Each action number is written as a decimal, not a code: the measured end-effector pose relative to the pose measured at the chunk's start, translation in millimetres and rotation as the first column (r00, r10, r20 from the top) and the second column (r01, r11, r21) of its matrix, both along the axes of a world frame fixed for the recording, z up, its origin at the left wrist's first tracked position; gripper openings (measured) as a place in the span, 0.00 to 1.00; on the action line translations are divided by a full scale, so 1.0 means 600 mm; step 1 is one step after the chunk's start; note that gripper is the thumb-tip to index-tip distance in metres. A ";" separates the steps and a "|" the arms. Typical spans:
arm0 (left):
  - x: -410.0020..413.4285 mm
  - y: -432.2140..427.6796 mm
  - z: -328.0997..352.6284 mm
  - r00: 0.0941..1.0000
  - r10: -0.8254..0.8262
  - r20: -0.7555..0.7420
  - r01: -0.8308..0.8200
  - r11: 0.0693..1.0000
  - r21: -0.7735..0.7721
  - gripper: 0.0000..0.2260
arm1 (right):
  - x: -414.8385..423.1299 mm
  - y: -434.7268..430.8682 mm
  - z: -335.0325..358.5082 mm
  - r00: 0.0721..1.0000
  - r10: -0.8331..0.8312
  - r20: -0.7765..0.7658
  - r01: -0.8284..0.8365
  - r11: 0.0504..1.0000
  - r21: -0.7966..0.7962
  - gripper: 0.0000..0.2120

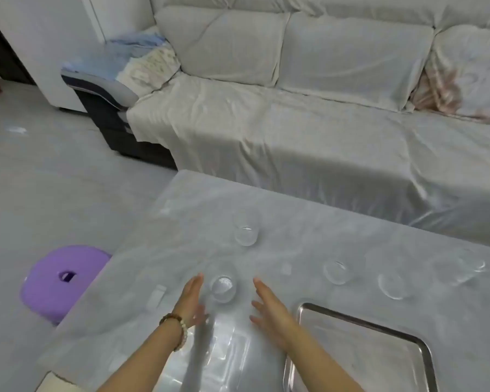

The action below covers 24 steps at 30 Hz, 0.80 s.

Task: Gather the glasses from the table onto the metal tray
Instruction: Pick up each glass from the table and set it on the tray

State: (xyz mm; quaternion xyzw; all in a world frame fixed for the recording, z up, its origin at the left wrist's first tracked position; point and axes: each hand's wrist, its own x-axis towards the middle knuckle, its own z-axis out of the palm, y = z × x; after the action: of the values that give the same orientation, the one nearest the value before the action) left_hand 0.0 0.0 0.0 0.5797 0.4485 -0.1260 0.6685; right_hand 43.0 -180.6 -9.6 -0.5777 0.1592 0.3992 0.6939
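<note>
Several clear glasses stand on the grey table [309, 222]. The nearest glass [223, 287] sits between my two hands. My left hand [191, 302] is open just left of it, fingers stretched forward, not touching. On the other side, my right hand [269, 309] is open too, a little apart from the glass. Another glass [246, 232] stands farther back. More glasses [337, 272] [393, 284] [461, 268] line up to the right. The metal tray [419, 343] lies at the near right with nothing in it that I can see.
A sofa [323, 123] under a pale sheet runs behind the table. A purple stool [60, 281] stands on the floor at the left. A small white object [156, 297] lies on the table left of my left hand.
</note>
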 end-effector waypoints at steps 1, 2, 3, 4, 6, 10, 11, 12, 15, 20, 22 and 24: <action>0.010 0.001 -0.008 0.998 -0.053 0.021 0.052 0.998 0.016 0.26 | 0.007 0.013 -0.010 0.998 0.025 0.056 -0.025 1.000 0.001 0.20; 0.017 0.002 -0.022 0.996 -0.086 0.037 0.086 0.996 0.018 0.25 | 0.014 0.024 -0.024 0.993 0.054 0.105 -0.053 0.999 -0.010 0.20; 0.029 0.005 -0.033 0.992 -0.121 0.045 0.121 0.993 0.014 0.25 | 0.026 0.034 -0.039 0.986 0.073 0.149 -0.072 0.997 -0.012 0.22; 0.039 0.007 -0.042 0.986 -0.160 0.041 0.160 0.987 0.013 0.25 | 0.035 0.042 -0.049 0.978 0.100 0.181 -0.101 0.995 -0.004 0.25; 0.050 0.009 -0.069 0.966 -0.256 0.046 0.253 0.966 0.061 0.27 | 0.040 0.058 -0.070 0.963 0.130 0.238 -0.142 0.989 0.032 0.26; 0.061 0.021 -0.114 0.955 -0.276 0.108 0.266 0.959 0.102 0.29 | 0.040 0.074 -0.101 0.921 0.146 0.361 -0.184 0.980 0.073 0.19; 0.063 0.023 -0.122 0.953 -0.276 0.126 0.264 0.959 0.106 0.29 | 0.041 0.075 -0.107 0.911 0.151 0.383 -0.190 0.980 0.066 0.18; 0.064 0.025 -0.129 0.950 -0.274 0.148 0.259 0.959 0.111 0.28 | 0.041 0.075 -0.114 0.901 0.155 0.405 -0.195 0.979 0.058 0.17; 0.068 0.028 -0.142 0.947 -0.261 0.186 0.242 0.963 0.116 0.27 | 0.044 0.073 -0.123 0.886 0.158 0.437 -0.206 0.977 0.064 0.17; 0.061 0.019 -0.130 0.945 -0.240 0.223 0.222 0.969 0.105 0.25 | 0.033 0.072 -0.113 0.860 0.176 0.479 -0.228 0.972 0.052 0.19; 0.047 0.009 -0.118 0.945 -0.205 0.254 0.190 0.978 0.080 0.25 | 0.016 0.065 -0.104 0.869 0.183 0.460 -0.236 0.970 0.060 0.18; 0.029 -0.007 -0.105 0.936 -0.163 0.311 0.155 0.987 0.050 0.25 | -0.007 0.052 -0.095 0.886 0.176 0.430 -0.228 0.971 0.071 0.18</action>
State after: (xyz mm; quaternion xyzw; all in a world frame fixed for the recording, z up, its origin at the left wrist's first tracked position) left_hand 17.4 -4.4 -63.2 0.6347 0.2899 -0.0802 0.7118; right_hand 39.0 -149.4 -66.8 -0.6211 -0.0790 0.3444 0.6996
